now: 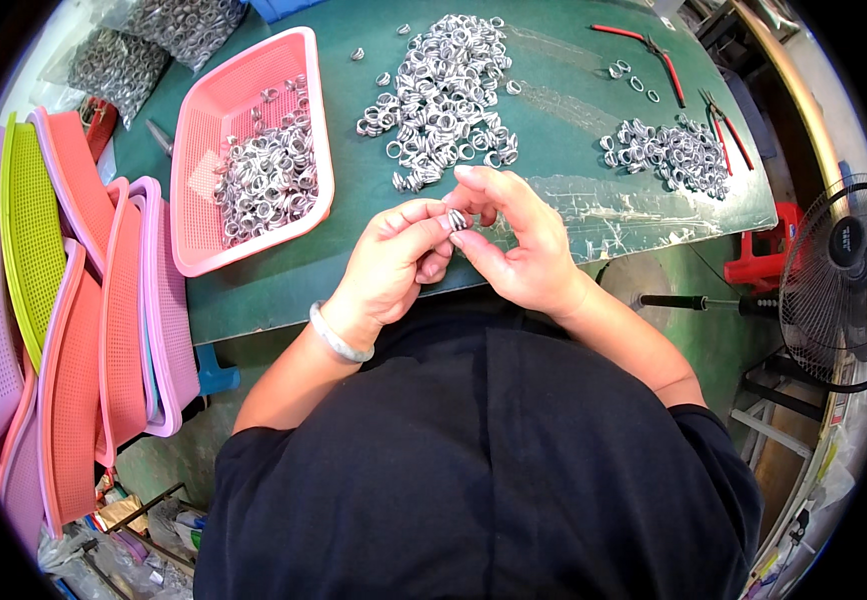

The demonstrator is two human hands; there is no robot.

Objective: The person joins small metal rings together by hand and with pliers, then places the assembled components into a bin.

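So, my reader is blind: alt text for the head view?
Left hand pinches a silvery metal ring, right hand curled beside it, at a green table. Beyond lie two heaps of rings and two red-handled pliers; at left, a pink plastic basket holds more.

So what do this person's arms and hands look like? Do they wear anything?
The left hand and right hand are bare, with no gloves. The left arm has a pale, rounded bangle near the hand; the right arm has none. The sleeves are short and plain, black or nearly so.
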